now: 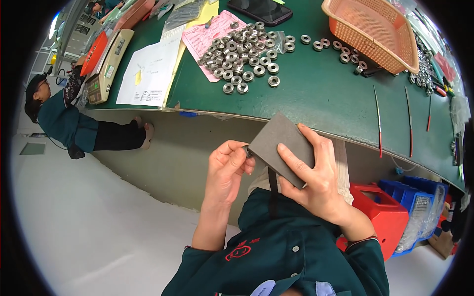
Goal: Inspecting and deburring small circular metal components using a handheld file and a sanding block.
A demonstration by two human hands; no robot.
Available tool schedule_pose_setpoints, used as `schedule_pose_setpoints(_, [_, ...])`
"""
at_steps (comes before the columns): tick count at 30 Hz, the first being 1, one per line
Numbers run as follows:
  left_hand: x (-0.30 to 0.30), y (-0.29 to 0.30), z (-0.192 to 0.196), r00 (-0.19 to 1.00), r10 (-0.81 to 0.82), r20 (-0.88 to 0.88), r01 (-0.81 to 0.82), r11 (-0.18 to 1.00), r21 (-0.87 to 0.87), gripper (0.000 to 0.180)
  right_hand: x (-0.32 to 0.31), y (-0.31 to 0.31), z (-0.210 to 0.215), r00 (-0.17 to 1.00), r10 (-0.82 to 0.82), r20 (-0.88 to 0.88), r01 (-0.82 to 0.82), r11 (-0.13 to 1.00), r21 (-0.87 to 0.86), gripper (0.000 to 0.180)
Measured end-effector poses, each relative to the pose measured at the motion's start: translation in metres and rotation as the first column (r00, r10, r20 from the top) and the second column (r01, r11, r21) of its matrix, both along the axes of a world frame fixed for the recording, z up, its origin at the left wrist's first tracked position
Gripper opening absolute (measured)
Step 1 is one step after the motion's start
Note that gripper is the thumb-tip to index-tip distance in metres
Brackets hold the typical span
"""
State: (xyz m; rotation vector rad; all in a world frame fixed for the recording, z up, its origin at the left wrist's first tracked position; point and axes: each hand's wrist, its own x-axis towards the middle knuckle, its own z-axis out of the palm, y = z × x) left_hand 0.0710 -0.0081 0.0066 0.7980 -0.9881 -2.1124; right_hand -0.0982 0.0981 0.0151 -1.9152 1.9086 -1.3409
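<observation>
My right hand [321,182] grips a flat grey rectangular block [281,140], which looks like a sanding block, with fingers and thumb spread over its face and edges. Between the thumb and fingers of my left hand [226,170] is a small dark metal ring [248,152], mostly hidden by the fingertips. That ring is at the block's left corner, apparently touching it. Both hands are in front of the table's near edge, over my lap. On the green table [316,98] beyond them lies a heap of shiny metal rings [242,54], partly on a pink sheet [192,39].
An orange basket [410,42] stands at the back right, with several rings beside it. Red-handled thin tools [379,128] lie at the right. Papers [148,74], a scale [111,64] and a phone [261,10] also occupy the table. Below are a red stool [380,212] and blue crates [412,197]; a person [64,118] stands left.
</observation>
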Motion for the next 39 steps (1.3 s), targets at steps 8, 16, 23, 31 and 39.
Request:
schedule_pose_setpoints(8, [-0.001, -0.002, -0.001, 1.000, -0.030, 0.003, 0.030, 0.998, -0.046, 0.014, -0.006, 0.002, 0.004, 1.000, 0.022, 0.012, -0.022, 1.000, 0.020, 0.065])
schedule_pose_setpoints(16, [0.003, -0.010, 0.006, 0.993, 0.082, 0.089, -0.042, 0.923, -0.382, 0.014, -0.009, 0.004, 0.016, 0.988, -0.011, -0.156, 0.024, 0.996, 0.080, 0.068])
schedule_pose_setpoints(23, [0.005, -0.009, -0.001, 0.980, -0.029, -0.199, 0.071, 0.975, 0.208, 0.028, -0.011, -0.009, 0.013, 0.999, -0.035, -0.011, 0.035, 0.999, -0.029, 0.066])
schedule_pose_setpoints(31, [0.002, -0.008, 0.001, 0.991, -0.072, -0.111, 0.092, 0.978, 0.187, 0.028, -0.009, -0.009, 0.000, 0.998, 0.031, -0.060, -0.036, 0.996, -0.080, 0.067])
schedule_pose_setpoints(39, [0.002, -0.009, 0.004, 0.988, -0.122, -0.092, 0.134, 0.982, 0.130, 0.025, -0.015, -0.007, -0.003, 0.998, 0.008, -0.060, -0.016, 0.992, -0.124, 0.066])
